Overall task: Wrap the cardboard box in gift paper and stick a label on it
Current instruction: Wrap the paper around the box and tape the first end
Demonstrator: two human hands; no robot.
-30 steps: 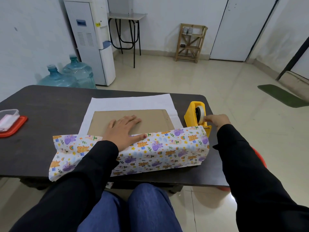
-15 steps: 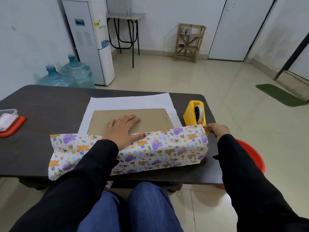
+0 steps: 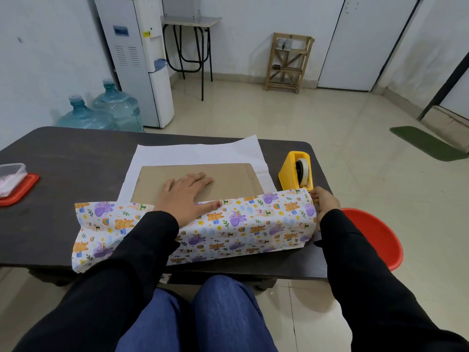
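1. Cardboard box [image 3: 228, 179] – lies flat on the white inner face of the gift paper [image 3: 253, 224], on the dark table [image 3: 63, 161].
2. The printed near flap of the paper is folded up over the box's near edge; its left end sags off the box's left side.
3. Left hand [image 3: 186, 196] – fingers straight and spread, pressed flat on the box top, thumb on the flap's edge.
4. Right hand [image 3: 326, 201] – at the box's right end, touching the flap's corner. Finger position cannot be told.
5. Yellow tape dispenser [image 3: 295, 174] stands just right of the box.
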